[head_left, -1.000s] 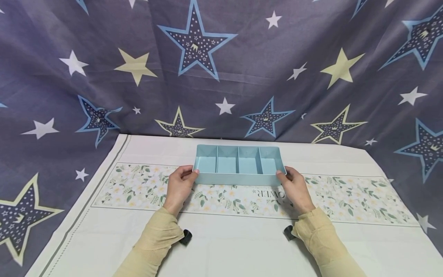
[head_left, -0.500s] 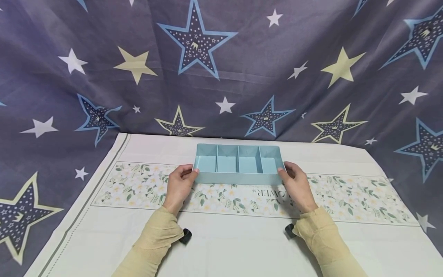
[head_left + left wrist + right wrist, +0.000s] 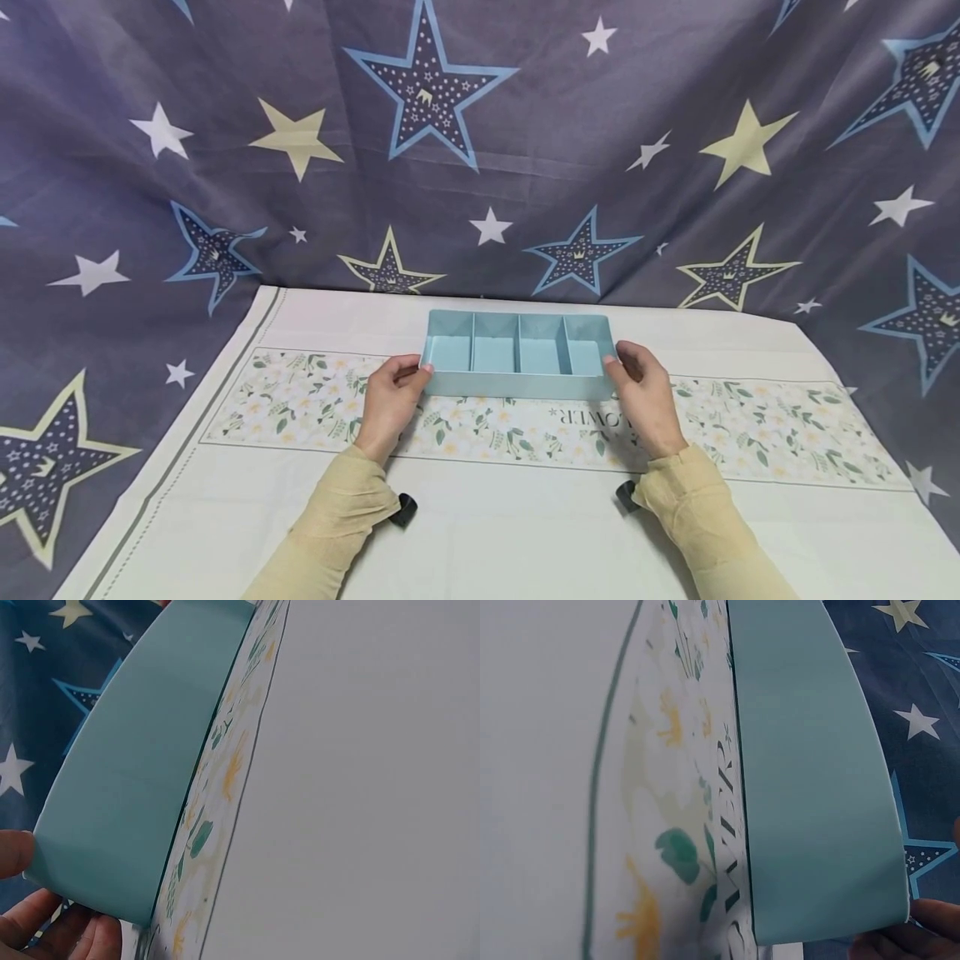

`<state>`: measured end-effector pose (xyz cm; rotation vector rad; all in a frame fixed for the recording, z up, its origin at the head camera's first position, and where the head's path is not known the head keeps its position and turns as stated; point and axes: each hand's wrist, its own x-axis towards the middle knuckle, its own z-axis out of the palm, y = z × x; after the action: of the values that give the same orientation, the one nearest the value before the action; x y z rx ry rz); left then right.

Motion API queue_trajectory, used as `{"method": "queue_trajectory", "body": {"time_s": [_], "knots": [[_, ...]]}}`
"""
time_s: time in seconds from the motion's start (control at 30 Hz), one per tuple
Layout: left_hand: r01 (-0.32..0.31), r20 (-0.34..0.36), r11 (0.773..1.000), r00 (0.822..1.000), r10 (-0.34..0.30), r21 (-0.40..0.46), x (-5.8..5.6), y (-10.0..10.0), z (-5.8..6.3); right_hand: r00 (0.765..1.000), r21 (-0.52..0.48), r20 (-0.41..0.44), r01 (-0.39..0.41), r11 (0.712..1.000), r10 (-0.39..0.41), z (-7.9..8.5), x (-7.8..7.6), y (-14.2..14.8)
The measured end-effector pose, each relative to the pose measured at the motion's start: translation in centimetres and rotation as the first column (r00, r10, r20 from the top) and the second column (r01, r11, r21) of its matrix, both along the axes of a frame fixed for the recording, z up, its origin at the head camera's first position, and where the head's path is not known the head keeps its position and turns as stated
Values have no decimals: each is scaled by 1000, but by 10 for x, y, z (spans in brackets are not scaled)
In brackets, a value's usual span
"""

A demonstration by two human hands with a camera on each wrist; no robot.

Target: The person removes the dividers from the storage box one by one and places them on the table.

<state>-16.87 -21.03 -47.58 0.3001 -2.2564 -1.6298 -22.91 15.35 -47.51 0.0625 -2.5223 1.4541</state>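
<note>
A light blue divided organizer box (image 3: 497, 385) with several compartments sits on the tablecloth in the head view. My left hand (image 3: 390, 404) grips its left front corner. In the left wrist view, the thumb (image 3: 13, 853) is at the rim and the curled fingers (image 3: 71, 930) meet the short side. At the box's right end is my right hand (image 3: 647, 400), its thumb over the corner and its other fingers beside the short side. The right wrist view puts fingers (image 3: 919, 930) close against the corner, while the thumb (image 3: 957, 834), mostly cut off, appears apart from the rim.
A white tablecloth (image 3: 510, 525) with a flowered band (image 3: 300, 408) and printed lettering covers the table. Behind and at both sides hangs a dark star-patterned curtain (image 3: 510, 133). A black strap-like piece (image 3: 403, 510) shows at the left cuff, another (image 3: 627, 497) at the right.
My right hand has shifted slightly up and outward, its thumb sliding back from the front corner and its fingers spreading a little. The left hand and the organizer box stay in place.
</note>
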Motion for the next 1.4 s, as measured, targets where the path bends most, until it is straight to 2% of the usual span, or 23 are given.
{"method": "queue_trajectory", "body": {"time_s": [0.17, 0.2, 0.3, 0.33, 0.43, 0.73, 1.1, 1.17, 1.33, 1.4], "knots": [[14, 6, 1000, 1000, -14, 0, 3, 1, 6, 1000, -7, -30, -7, 1000, 7, 1, 0, -1], [-2, 8, 1000, 1000, 2, -18, 0, 0, 2, 999, 0, -38, 4, 1000, -4, 0, -1, -2], [-5, 6, 1000, 1000, 5, -16, 0, 0, 0, 999, -1, -51, 3, 1000, -3, -1, -1, -3], [-18, 7, 999, 1000, 18, -31, -3, -1, -5, 998, -3, -55, 6, 1000, -6, -2, -1, -3], [-15, 8, 1000, 1000, 16, -16, -3, -2, -7, 998, 4, -68, 8, 1000, -8, -2, -1, -4], [-16, 1, 1000, 1000, 16, 0, -4, -2, -8, 994, -7, -108, -1, 1000, 0, -3, -5, -6], [-7, -4, 1000, 1000, 7, 3, -4, -2, -9, 986, 69, -161, 43, 997, -31, 1, -5, -14], [-9, -4, 1000, 1000, 9, 3, -4, -2, -9, 985, 72, -170, 31, 997, -18, 12, 1, -17], [-21, 1, 1000, 1000, 21, -6, -4, -2, -8, 990, 66, -132, -31, 997, 40, 66, 34, -34], [-22, 0, 1000, 1000, 22, -11, -4, -1, -8, 991, 88, -122, -36, 996, 46, 76, 40, -38]]}}
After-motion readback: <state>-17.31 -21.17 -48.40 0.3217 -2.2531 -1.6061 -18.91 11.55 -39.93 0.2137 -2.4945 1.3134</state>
